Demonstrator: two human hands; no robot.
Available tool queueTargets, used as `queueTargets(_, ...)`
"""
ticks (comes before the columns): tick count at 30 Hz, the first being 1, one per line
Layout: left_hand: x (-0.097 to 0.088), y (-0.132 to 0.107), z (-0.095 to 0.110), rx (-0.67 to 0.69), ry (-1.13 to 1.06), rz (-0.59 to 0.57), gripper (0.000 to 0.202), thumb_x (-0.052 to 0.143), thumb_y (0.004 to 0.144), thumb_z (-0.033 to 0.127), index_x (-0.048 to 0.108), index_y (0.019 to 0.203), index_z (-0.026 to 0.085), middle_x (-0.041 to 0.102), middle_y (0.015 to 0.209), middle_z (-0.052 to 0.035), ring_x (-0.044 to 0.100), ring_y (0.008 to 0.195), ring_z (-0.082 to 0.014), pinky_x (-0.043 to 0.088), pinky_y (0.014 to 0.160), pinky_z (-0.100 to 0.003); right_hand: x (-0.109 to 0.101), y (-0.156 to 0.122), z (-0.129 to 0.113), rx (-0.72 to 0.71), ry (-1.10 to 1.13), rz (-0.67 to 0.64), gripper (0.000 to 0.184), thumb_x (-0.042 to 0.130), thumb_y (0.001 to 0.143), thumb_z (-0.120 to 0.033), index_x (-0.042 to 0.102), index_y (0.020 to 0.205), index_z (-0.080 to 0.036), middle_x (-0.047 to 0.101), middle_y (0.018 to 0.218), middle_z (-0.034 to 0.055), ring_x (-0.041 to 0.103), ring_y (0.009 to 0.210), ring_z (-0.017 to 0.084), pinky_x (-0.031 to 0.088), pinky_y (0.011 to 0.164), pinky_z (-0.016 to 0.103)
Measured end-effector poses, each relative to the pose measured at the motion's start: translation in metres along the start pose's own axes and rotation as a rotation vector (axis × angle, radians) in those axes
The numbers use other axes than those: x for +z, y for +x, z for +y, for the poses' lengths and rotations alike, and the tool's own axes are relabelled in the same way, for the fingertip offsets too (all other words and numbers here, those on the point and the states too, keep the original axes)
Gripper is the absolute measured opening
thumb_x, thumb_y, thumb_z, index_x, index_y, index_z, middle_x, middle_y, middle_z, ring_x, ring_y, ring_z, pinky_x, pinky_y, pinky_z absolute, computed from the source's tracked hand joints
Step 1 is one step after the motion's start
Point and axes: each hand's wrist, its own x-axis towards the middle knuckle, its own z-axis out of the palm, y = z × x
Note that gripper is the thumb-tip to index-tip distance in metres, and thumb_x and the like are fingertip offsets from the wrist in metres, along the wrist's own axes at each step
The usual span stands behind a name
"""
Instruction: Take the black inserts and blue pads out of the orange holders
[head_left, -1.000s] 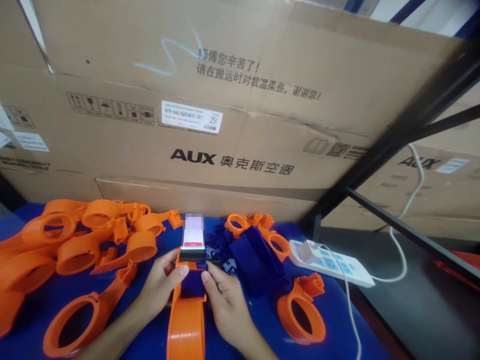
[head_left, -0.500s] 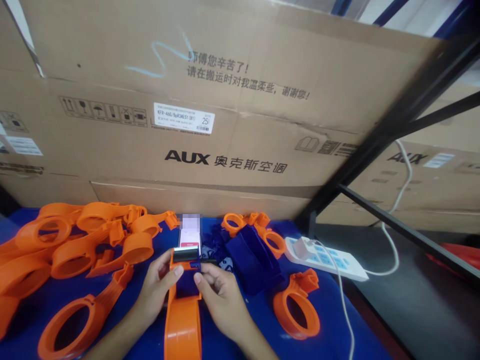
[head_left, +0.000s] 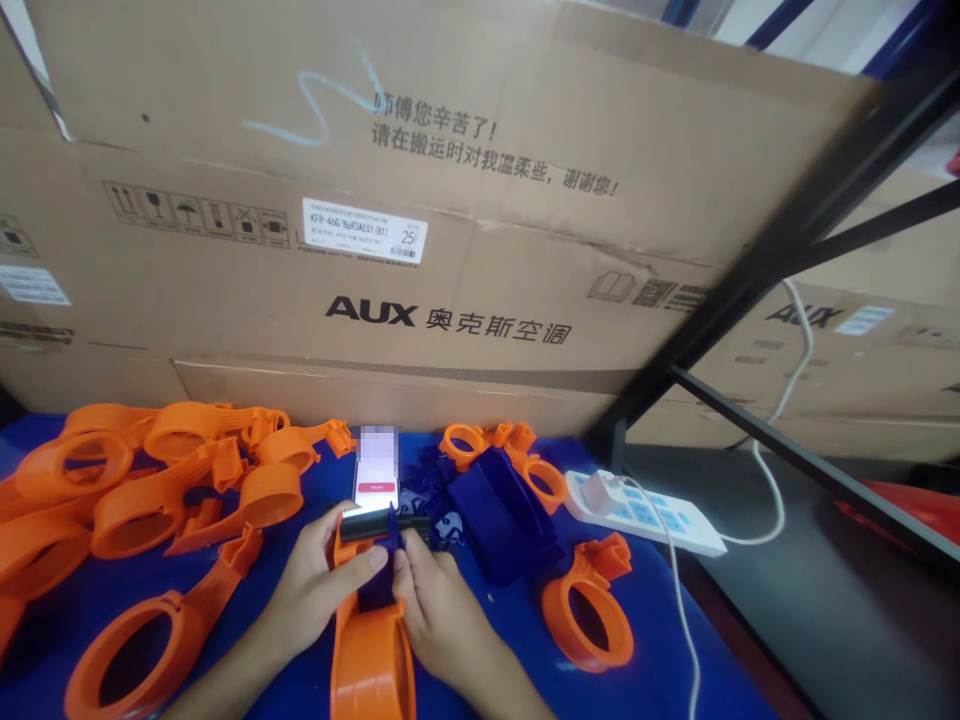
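Observation:
An orange tape dispenser [head_left: 373, 660] lies between my hands, its ring toward me and its head pointing away. A black roller [head_left: 364, 524] and a toothed edge sit across the head. My left hand [head_left: 319, 575] is closed around the dispenser's left side, with its thumb across onto a dark blue plastic piece [head_left: 391, 545]. That piece stands on edge at the head's right side. My right hand [head_left: 435, 595] pinches at the blue piece and the head from the right; its fingertips are partly hidden. A lit phone [head_left: 377, 470] lies just beyond the head.
Several orange dispensers [head_left: 135, 515] crowd the left. Another dispenser [head_left: 589, 610] lies at right, near a white power strip [head_left: 645, 510] with a cord. Dark blue plastic parts [head_left: 502, 515] lie beyond my right hand. A large carton [head_left: 450, 260] stands behind; a black metal frame [head_left: 697, 310] slants at right.
The blue piece now stands upright at the head's right side. My left thumb has moved right onto it, and the roller shows farther to the right. The view has shifted slightly.

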Motion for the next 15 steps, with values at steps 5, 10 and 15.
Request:
queueTargets(5,-0.004,0.0,-0.006,0.002,-0.014,-0.003,0.024,0.079,0.087,0.032,0.074,0.109,0.021,0.076,0.1,-0.0041,0.069,0.094,-0.0219,0.055,0.087,-0.029,0.002,-0.001,-0.004,0.004,0.09,0.004,0.025,0.031,0.111,-0.032,0.054,0.108,-0.023,0.064,0.08,0.0014,0.059,0.064,0.016,0.039,0.061,0.026)
queueTargets(10,-0.004,-0.002,-0.006,0.01,-0.048,0.032,0.025,0.081,0.085,0.032,0.075,0.108,0.024,0.076,0.099,-0.0026,0.07,0.095,-0.0207,0.055,0.088,-0.027,-0.001,0.003,-0.008,0.022,0.149,0.007,0.027,0.035,0.11,-0.037,0.057,0.102,-0.023,0.063,0.085,0.0014,0.059,0.072,0.016,0.042,0.067,0.025)
queueTargets(15,-0.005,-0.002,-0.017,-0.09,-0.178,0.151,0.032,0.087,0.078,0.037,0.077,0.105,0.022,0.078,0.101,-0.0046,0.07,0.093,-0.0213,0.055,0.087,-0.026,-0.007,0.003,-0.004,0.046,0.3,-0.055,0.035,0.044,0.107,-0.051,0.056,0.093,-0.021,0.052,0.074,-0.0036,0.047,0.066,0.013,0.037,0.062,0.024)
